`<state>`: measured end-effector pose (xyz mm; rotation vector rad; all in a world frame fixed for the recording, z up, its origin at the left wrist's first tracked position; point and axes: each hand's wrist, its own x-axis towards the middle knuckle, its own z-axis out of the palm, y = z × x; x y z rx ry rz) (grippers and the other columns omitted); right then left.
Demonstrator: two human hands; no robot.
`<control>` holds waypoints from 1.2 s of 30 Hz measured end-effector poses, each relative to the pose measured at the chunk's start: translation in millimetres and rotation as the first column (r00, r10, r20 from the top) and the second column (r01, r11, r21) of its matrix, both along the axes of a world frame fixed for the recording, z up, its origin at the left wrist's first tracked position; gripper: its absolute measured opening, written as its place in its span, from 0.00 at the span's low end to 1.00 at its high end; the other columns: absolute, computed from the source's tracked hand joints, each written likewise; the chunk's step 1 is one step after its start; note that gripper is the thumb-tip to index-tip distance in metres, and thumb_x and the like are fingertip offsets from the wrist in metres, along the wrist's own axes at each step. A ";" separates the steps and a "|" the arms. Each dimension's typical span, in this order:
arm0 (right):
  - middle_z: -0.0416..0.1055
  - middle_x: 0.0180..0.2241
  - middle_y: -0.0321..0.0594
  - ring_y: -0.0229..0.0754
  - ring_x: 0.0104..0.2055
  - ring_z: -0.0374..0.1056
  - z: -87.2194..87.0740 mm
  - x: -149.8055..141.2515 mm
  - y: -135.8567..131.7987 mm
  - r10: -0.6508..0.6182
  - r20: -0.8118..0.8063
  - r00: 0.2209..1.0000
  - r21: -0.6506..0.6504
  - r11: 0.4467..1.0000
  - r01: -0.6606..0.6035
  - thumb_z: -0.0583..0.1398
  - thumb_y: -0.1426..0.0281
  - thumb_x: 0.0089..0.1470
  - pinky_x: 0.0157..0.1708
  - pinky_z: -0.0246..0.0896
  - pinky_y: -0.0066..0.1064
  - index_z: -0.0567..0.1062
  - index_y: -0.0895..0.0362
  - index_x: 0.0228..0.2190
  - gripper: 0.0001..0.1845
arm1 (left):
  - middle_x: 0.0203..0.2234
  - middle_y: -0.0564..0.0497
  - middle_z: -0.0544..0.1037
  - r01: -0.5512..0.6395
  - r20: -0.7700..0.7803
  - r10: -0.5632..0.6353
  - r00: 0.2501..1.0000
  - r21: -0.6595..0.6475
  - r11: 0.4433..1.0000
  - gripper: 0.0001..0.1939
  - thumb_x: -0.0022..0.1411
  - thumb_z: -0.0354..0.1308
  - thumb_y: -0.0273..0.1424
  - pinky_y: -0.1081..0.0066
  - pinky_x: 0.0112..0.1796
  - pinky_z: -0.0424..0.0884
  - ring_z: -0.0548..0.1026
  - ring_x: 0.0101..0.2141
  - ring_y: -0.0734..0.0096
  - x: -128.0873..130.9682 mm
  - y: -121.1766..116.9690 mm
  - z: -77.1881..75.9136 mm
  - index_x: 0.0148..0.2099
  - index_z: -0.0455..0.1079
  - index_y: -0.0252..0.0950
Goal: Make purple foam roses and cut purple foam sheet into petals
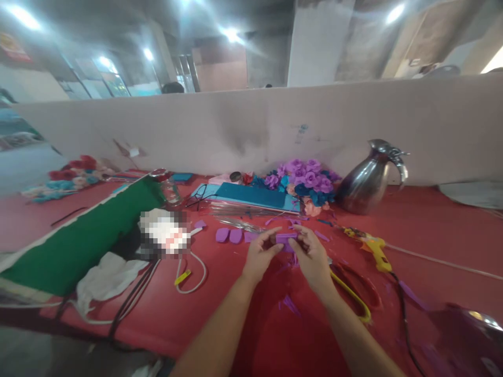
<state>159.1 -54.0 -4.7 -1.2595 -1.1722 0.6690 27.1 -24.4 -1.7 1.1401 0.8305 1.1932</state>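
Observation:
Between my two hands is a small purple paper piece (286, 239), pinched by its ends just above the red table (220, 324). My left hand (261, 254) grips the left end with thumb and fingers. On the right end, my right hand (312, 256) is closed the same way. Cut purple petals (222, 235) lie in a row left of my left hand. Purple scraps (290, 305) are scattered below and around both hands. Scissors with red and yellow handles (363, 309) rest beside my right wrist, their blades mostly hidden.
A yellow glue gun (379, 254) with a black cord lies to the right. Behind stand a metal jug (365, 180) and purple paper flowers (308, 175). Blue sheets (251, 197) and wires lie ahead. At left are a green board (86, 235), cables and white tissue (110, 277).

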 end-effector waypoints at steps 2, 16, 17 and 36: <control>0.72 0.33 0.41 0.44 0.34 0.68 -3.0 0.2 -1.3 0.013 0.063 0.998 -0.012 1.000 -0.012 0.58 0.64 0.51 0.36 0.64 0.36 0.70 0.56 0.45 0.18 | 0.32 0.50 0.76 0.000 0.005 0.000 1.000 0.020 1.000 0.16 0.48 0.64 0.29 0.69 0.39 0.65 0.70 0.34 0.69 0.0 0.0 -1.2 0.42 0.75 0.36; 0.73 0.37 0.42 0.44 0.38 0.69 -7.4 1.4 -2.2 0.113 -0.103 0.988 -0.100 0.987 -0.123 0.60 0.63 0.49 0.39 0.65 0.36 0.69 0.54 0.44 0.20 | 0.25 0.51 0.76 -0.198 -0.113 0.204 0.972 0.064 0.978 0.05 0.49 0.59 0.26 0.70 0.33 0.66 0.71 0.28 0.69 9.7 -8.7 -1.1 0.31 0.74 0.35; 0.73 0.36 0.42 0.44 0.37 0.69 -8.5 4.0 -1.6 0.106 -0.080 0.991 -0.104 0.988 -0.114 0.60 0.62 0.49 0.39 0.65 0.36 0.70 0.54 0.43 0.18 | 0.26 0.51 0.76 -0.194 -0.129 0.202 0.971 0.071 0.978 0.05 0.49 0.59 0.26 0.70 0.33 0.66 0.71 0.29 0.69 11.4 -11.1 0.0 0.31 0.74 0.35; 0.76 0.34 0.42 0.45 0.34 0.71 -10.8 19.9 2.6 0.190 0.017 0.982 -0.142 0.972 -0.186 0.62 0.56 0.48 0.35 0.66 0.34 0.77 0.55 0.36 0.17 | 0.21 0.54 0.71 -0.078 -0.002 0.078 0.997 -0.060 0.995 0.06 0.49 0.62 0.33 0.72 0.30 0.61 0.66 0.25 0.74 17.0 -10.9 -5.5 0.29 0.73 0.35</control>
